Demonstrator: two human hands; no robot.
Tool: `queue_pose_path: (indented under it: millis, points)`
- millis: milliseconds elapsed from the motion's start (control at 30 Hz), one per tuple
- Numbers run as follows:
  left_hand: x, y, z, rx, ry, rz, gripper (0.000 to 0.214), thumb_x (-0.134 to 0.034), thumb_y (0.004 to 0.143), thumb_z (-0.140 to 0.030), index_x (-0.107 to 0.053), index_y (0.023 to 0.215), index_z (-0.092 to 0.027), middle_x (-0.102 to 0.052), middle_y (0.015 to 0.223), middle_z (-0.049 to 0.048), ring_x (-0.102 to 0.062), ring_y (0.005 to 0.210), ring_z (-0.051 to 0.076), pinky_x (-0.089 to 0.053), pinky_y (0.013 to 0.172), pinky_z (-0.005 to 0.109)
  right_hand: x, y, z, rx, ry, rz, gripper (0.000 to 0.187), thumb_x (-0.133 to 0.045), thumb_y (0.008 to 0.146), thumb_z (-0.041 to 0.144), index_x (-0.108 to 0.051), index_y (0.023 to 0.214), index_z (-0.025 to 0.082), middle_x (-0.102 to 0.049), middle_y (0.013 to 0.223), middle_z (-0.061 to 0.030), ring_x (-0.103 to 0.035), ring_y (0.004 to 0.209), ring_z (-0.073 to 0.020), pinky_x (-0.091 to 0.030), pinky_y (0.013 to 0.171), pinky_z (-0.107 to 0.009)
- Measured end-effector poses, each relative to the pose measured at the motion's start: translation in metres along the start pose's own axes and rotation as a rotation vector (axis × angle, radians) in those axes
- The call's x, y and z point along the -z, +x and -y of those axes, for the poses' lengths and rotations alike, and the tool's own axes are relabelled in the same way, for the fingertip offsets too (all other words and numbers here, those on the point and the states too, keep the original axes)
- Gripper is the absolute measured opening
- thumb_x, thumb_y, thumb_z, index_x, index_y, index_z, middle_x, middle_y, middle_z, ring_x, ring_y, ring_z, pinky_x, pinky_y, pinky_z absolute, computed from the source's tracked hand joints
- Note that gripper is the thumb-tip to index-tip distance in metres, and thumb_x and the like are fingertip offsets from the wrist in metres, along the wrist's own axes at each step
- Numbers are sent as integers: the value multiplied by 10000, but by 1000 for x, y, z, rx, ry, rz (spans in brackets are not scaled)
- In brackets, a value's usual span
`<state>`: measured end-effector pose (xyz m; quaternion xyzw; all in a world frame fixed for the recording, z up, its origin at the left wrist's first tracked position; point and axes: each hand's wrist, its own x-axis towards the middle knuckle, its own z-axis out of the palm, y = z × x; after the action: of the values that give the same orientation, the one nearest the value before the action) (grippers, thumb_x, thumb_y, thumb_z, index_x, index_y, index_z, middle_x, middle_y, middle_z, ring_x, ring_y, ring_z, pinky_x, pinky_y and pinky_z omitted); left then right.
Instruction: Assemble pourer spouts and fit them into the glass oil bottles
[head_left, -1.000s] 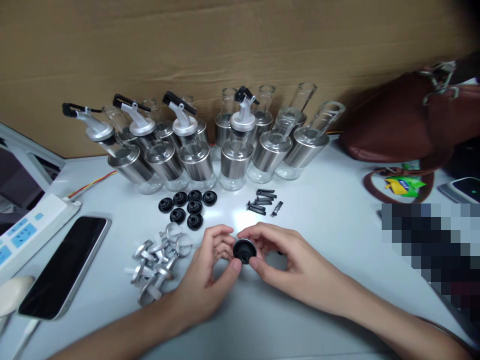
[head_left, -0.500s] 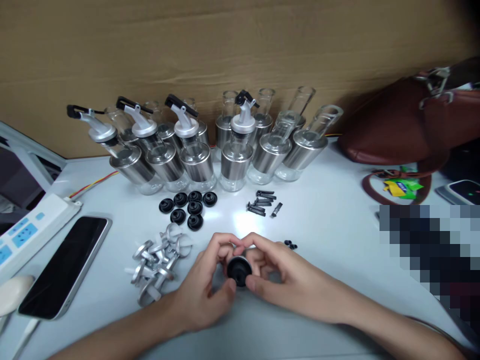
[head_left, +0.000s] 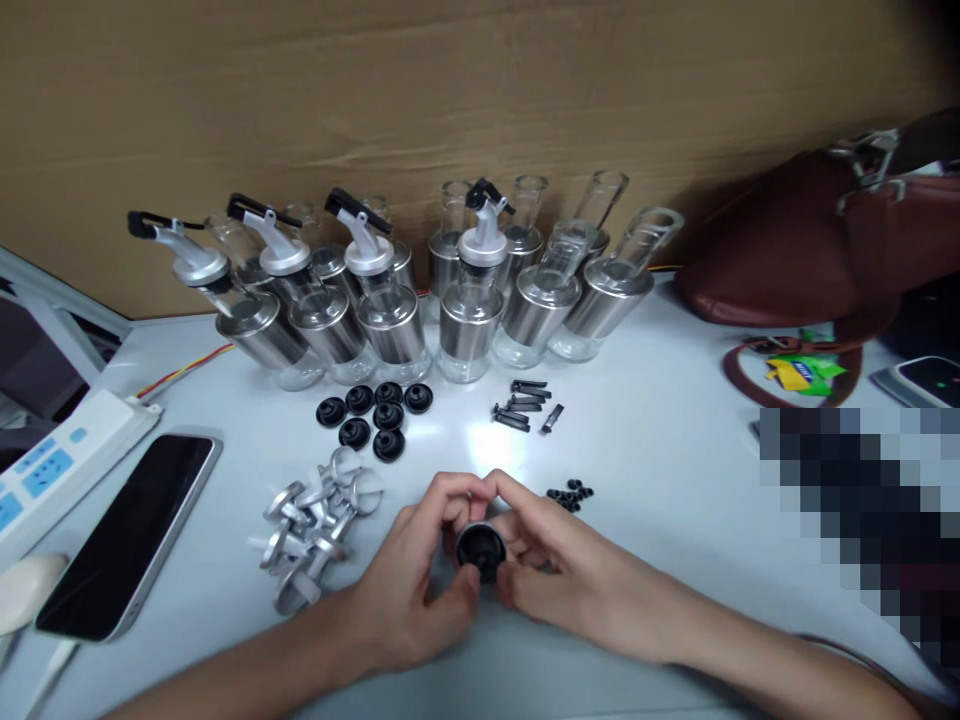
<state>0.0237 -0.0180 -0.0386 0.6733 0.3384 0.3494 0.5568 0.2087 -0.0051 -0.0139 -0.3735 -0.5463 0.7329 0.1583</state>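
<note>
Head view: left hand [head_left: 412, 580] and right hand [head_left: 574, 580] share one silver-rimmed black stopper [head_left: 481, 548], near middle, over the desk [head_left: 667, 470]. Both grips pinch it, thumbs at its near edge, index fingertips meeting beyond its far side. Silver spouts [head_left: 324, 538] piled left of the left hand; loose black plugs [head_left: 388, 416] farther off. Small black tubes [head_left: 573, 497] sit just beyond the right hand, black levers [head_left: 525, 404] farther still. Bottles [head_left: 471, 325] line the far side, four fitted with pourers [head_left: 369, 252].
</note>
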Motion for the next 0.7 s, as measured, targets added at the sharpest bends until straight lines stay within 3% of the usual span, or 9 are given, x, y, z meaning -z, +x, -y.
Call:
queue_pose_path:
  millis: [300, 700]
  points:
    - [-3, -2, 0, -36, 33, -3, 516, -444, 685, -49, -376, 1134, -294, -444, 775, -46, -455, 654, 121, -369, 589, 225, -6, 2, 1, 33, -147, -71, 250, -509, 677, 87, -373, 830, 232, -421, 643, 87, -423, 546, -82, -302, 471, -190]
    - [-4, -3, 4, -120, 84, -70, 403, -453, 696, -29, -402, 1009, -276, -499, 782, -47, -495, 641, 108, -396, 582, 208, -10, 3, -2, 114, -195, -153, 224, -504, 622, 57, -402, 741, 217, -396, 539, 110, -345, 471, -53, -274, 420, -159]
